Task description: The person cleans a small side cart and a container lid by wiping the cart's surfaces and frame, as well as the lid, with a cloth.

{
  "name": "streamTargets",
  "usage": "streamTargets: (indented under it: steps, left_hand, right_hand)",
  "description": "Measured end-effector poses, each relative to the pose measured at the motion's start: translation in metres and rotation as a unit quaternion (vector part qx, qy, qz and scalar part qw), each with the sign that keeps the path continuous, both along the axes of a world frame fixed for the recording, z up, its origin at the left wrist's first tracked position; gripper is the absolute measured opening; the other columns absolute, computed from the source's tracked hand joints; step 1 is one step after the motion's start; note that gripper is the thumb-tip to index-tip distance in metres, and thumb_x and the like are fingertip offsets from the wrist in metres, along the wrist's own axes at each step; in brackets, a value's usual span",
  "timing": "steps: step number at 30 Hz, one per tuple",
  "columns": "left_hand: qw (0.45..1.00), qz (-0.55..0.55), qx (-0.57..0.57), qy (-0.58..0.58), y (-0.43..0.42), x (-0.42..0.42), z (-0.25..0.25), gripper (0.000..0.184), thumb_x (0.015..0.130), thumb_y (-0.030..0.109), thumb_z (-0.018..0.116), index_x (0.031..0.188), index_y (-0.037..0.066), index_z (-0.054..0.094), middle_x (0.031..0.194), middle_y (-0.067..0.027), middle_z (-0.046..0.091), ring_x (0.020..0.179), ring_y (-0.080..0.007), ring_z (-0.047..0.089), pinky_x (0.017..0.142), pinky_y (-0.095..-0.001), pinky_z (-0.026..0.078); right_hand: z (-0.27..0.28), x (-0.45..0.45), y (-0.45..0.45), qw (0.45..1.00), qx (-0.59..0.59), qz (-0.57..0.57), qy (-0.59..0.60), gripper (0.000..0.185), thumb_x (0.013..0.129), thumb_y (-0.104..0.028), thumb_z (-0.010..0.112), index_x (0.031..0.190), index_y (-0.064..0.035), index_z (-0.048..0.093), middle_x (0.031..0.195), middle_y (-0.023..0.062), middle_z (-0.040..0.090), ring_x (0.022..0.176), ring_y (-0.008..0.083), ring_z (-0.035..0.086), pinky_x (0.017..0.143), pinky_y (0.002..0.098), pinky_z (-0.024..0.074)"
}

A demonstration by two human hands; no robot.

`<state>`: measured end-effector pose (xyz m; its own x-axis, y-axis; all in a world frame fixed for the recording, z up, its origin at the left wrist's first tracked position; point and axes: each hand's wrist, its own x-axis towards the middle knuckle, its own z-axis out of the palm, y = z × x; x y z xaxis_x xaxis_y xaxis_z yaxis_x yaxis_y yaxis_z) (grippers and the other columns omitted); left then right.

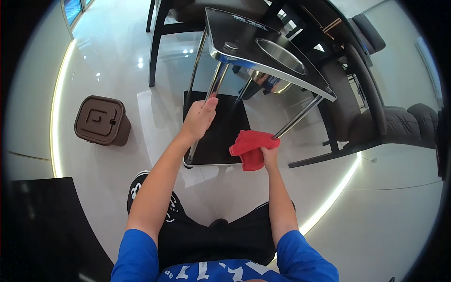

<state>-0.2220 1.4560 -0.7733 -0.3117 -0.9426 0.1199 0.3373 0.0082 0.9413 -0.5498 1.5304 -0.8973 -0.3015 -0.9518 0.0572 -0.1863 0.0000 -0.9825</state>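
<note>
A small cart with a black top [244, 40], chrome edging and metal legs stands before me. My left hand [200, 118] is closed around its front left leg [219, 79], below the top. A red cloth [252, 146] is bunched in my right hand [269, 155], at the front right leg [300, 115]. The cloth touches that leg and hides its lower part; most of my right fingers are covered too. A round metal basin [282, 56] is set into the top. The cart's black lower shelf [218, 129] lies near the floor.
On the floor to the left stands a brown lidded bin [103, 121]. Dark chairs [345, 101] and a table are behind and right of the cart. A black panel [51, 225] fills the lower left. Light strips run along both walls.
</note>
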Motion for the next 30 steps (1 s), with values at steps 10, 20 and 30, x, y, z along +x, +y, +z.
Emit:
streamTargets:
  steps: [10,20,30]
  left_hand:
    - [1.000,0.015,-0.002,-0.021,0.003,0.000,-0.005,0.061,0.088,0.065,0.043,0.059,0.013,0.036,0.051,0.0068,0.031,0.046,-0.0036,0.029,0.042,-0.0237,0.023]
    - [0.996,0.038,-0.024,-0.078,0.008,0.003,-0.009,0.065,0.088,0.065,0.043,0.059,0.008,0.036,0.054,0.0049,0.030,0.052,-0.0068,0.029,0.046,-0.0282,0.025]
    - [0.996,0.048,-0.040,-0.069,0.006,0.006,-0.012,0.065,0.089,0.064,0.044,0.061,0.006,0.035,0.056,0.0036,0.028,0.055,-0.0083,0.027,0.048,-0.0289,0.024]
  right_hand:
    - [0.133,-0.007,-0.065,0.986,-0.151,-0.074,0.002,0.031,0.081,-0.004,0.063,0.111,-0.0030,0.053,0.106,0.0079,0.060,0.099,0.0192,0.058,0.088,0.0335,0.0470]
    - [0.139,0.003,-0.067,0.978,-0.189,-0.083,-0.018,0.035,0.083,-0.005,0.062,0.116,-0.0004,0.051,0.110,0.0097,0.059,0.101,0.0206,0.058,0.090,0.0343,0.0460]
    - [-0.036,0.027,0.020,0.998,0.022,-0.057,-0.015,0.038,0.082,-0.007,0.066,0.116,-0.0035,0.050,0.113,0.0070,0.057,0.104,0.0183,0.056,0.093,0.0323,0.0439]
